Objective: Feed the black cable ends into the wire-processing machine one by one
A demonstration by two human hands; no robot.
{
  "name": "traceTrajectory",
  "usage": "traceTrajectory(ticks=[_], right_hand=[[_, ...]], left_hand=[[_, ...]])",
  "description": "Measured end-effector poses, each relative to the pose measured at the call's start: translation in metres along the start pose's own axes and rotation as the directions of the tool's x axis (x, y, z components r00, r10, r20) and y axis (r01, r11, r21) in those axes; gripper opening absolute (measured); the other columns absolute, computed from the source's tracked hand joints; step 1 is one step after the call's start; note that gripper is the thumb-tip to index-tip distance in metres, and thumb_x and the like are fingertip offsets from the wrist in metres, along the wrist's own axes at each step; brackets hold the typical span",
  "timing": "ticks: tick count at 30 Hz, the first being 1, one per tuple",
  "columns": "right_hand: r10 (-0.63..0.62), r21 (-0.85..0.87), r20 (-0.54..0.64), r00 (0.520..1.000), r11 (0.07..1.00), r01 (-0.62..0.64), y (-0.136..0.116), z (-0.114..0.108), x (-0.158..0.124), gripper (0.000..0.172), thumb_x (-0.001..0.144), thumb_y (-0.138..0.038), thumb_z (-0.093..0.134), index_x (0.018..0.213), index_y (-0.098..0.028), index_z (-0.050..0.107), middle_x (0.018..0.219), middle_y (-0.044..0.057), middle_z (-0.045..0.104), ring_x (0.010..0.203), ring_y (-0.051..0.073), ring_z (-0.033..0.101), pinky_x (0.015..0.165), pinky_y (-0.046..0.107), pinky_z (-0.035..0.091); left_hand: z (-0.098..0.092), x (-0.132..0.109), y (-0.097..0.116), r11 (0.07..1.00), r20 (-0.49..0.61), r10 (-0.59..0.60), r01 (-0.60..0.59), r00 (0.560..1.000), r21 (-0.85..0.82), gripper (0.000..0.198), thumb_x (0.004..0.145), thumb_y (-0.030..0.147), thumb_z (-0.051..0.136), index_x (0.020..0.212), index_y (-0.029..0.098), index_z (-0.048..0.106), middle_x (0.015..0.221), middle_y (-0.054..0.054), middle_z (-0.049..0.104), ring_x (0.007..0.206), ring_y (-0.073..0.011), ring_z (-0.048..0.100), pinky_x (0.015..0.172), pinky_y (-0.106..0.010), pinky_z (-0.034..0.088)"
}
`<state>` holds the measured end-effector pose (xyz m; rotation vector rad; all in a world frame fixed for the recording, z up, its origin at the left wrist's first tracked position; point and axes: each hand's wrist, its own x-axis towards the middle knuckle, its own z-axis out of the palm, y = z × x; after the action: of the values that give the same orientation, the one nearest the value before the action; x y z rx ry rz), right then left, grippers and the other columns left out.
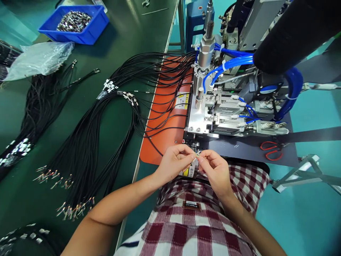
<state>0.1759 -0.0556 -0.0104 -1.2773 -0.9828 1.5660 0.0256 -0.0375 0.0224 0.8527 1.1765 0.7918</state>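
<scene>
My left hand (177, 161) is closed in a pinch at the front edge of the machine (199, 121). A black cable (154, 145) runs from the orange board into this hand. Fingertip to fingertip with it, my right hand (217, 172) pinches the thin wire ends (197, 154) at the cable's tip; they are tiny and partly covered by the fingers. Just behind both hands sits the small front fixture of the machine (193, 144). Several black cables (170, 71) lead from the machine's left side across the orange board (151, 153).
On the green table (117, 170) lie bundled black cables (87, 131) with bare coloured wire ends. A blue bin (87, 35) of small metal parts and a plastic bag (39, 60) stand farther back. Red-handled scissors (274, 151) rest right of the machine. A black tube (287, 35) hangs overhead.
</scene>
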Motion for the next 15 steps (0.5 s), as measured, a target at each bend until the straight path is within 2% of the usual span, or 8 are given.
traceTrajectory(ticks=[15], right_hand=[[-0.017, 0.009, -0.026, 1.000, 1.000, 0.017, -0.0008, 0.0012, 0.0015, 0.008, 0.081, -0.025, 0.065, 0.079, -0.018, 0.062, 0.067, -0.003, 0.058, 0.052, 0.008, 0.049, 0.051, 0.021, 0.042]], left_hand=[[0.0001, 0.0001, -0.0021, 1.000, 0.009, 0.003, -0.003, 1.000, 0.002, 0.024, 0.078, 0.034, 0.068, 0.074, 0.011, 0.059, 0.046, 0.006, 0.045, 0.041, -0.0047, 0.037, 0.040, -0.017, 0.027]])
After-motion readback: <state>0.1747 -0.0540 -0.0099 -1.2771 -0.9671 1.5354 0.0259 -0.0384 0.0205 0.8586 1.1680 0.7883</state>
